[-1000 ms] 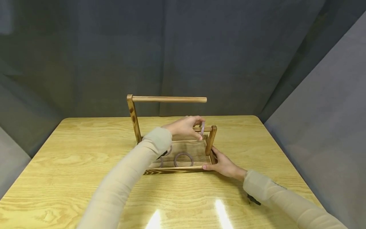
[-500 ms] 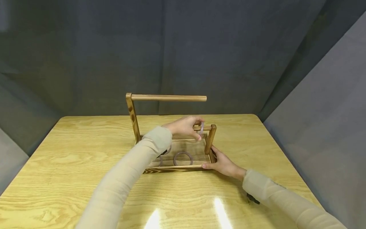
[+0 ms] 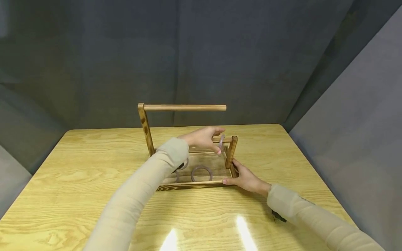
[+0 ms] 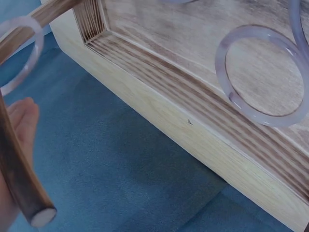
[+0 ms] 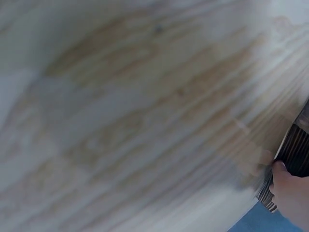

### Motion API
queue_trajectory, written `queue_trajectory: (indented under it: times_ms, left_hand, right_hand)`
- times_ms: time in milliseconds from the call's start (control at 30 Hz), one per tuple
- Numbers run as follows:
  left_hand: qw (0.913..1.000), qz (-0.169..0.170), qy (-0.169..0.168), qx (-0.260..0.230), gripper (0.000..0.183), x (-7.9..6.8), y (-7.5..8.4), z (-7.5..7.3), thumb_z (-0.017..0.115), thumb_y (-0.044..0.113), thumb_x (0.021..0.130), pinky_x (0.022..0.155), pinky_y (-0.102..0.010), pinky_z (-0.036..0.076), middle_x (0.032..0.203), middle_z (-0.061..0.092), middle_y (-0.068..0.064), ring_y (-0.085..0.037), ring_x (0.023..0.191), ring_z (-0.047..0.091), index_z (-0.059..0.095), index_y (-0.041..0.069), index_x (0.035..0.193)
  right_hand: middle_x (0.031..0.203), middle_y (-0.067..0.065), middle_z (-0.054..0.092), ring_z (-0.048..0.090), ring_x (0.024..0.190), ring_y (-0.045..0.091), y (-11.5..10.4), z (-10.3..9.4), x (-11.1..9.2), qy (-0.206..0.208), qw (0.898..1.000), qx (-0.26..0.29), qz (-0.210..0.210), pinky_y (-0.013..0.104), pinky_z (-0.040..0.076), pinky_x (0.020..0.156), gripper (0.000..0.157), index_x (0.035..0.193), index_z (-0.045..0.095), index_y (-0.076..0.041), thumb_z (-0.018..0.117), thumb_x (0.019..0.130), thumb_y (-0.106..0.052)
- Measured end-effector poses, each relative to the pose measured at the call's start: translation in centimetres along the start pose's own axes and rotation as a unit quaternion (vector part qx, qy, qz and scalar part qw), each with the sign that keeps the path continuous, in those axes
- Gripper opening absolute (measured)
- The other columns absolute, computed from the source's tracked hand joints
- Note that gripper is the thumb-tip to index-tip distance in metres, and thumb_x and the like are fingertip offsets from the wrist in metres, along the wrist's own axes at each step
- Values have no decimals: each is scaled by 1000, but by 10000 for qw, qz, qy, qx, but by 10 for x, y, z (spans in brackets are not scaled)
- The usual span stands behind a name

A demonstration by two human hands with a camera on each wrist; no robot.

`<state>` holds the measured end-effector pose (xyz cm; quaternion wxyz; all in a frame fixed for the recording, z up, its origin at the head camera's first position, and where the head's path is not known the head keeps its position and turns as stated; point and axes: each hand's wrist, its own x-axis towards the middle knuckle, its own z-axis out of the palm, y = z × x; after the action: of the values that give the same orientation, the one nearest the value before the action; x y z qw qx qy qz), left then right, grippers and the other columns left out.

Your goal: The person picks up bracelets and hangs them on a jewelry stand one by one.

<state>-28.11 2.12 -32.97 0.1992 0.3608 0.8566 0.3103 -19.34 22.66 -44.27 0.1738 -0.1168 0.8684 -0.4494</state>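
A wooden bangle stand point(image 3: 194, 185) has a shallow tray base and two horizontal bars. My left hand point(image 3: 203, 138) is beside the lower bar point(image 3: 227, 140), thumb and fingers spread apart. Around that bar hangs a pale lilac bangle point(image 3: 221, 141); in the left wrist view the bangle point(image 4: 38, 43) encircles the wood, with the fingertips point(image 4: 29, 113) apart from it. My right hand point(image 3: 248, 179) grips the tray's front right corner, thumb on the front rim. Another bangle point(image 3: 193, 174) lies in the tray, and more sit partly hidden behind my left wrist.
Above my left hand runs the upper bar point(image 3: 185, 107), held by a tall left post point(image 3: 146, 129) with its right end free. The wood-grain table point(image 3: 94, 167) extends on both sides of the stand. Dark cloth point(image 3: 201, 62) stands behind it.
My left thumb and fingers have parted from the bangle, which now hangs slightly lower and tilted on the lower bar. The right hand keeps its grip on the tray corner.
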Motion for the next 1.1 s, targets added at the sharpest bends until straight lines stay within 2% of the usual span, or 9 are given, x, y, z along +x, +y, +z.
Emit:
queue_trajectory:
  times_ms: [267, 433, 633, 733, 833, 967, 1100]
  left_hand:
    - [9992, 64, 92, -375, 86, -3, -1, -1, 76, 21, 76, 111, -34, 28, 150, 27, -4, -20, 138, 27, 27, 11, 145]
    - [9964, 287, 609, -511, 72, -10, -2, -1, 73, 21, 79, 111, -35, 28, 146, 37, -3, -20, 135, 32, 37, 13, 141]
    - [9899, 398, 1256, -528, 58, -19, 0, -6, 70, 22, 82, 110, -33, 31, 138, 47, -1, -19, 130, 40, 47, 14, 134]
    - [9880, 416, 1416, -445, 52, -24, 0, -6, 67, 24, 84, 109, -32, 32, 136, 49, 0, -19, 129, 42, 49, 15, 132]
    - [9857, 268, 1635, -306, 48, -33, -3, -2, 64, 29, 86, 107, -33, 35, 134, 51, 1, -18, 127, 44, 51, 18, 131]
    - [9747, 72, 2208, -335, 43, -47, -5, 1, 62, 31, 87, 104, -33, 38, 129, 54, 2, -18, 122, 47, 54, 19, 127]
    - [9615, 83, 2697, -513, 39, -64, -6, -2, 61, 28, 88, 105, -32, 38, 126, 56, 1, -19, 121, 49, 56, 16, 125]
  right_hand:
    - [153, 18, 5, 14, 139, 38, 3, 2, 1, -20, 10000, 51, 31, 55, 25, 108, 101, 148, 1, -4, 71, 80, -32]
    - [153, 18, 6, 14, 138, 38, 3, 4, 2, -29, 9999, 134, -7, 56, 26, 107, 100, 148, 1, -6, 70, 81, -30]
    - [153, 17, 5, 13, 139, 37, 2, 4, 3, -13, 9999, 153, 6, 55, 26, 108, 100, 148, -1, -7, 70, 80, -29]
    - [153, 17, 5, 13, 139, 37, 3, 5, 3, 9, 9999, 125, -49, 55, 25, 108, 101, 148, 0, -6, 70, 80, -30]
    - [153, 18, 5, 13, 138, 38, 5, 5, 2, 1, 9999, 117, -74, 55, 25, 108, 101, 148, 0, -5, 70, 80, -31]
    - [153, 18, 5, 14, 138, 39, 6, 5, 1, 10, 9999, 124, -28, 55, 25, 108, 102, 148, 0, -5, 70, 80, -32]
    - [153, 17, 3, 12, 139, 37, 6, 5, 1, 9, 10000, 82, 40, 53, 25, 109, 103, 148, 0, -4, 70, 80, -34]
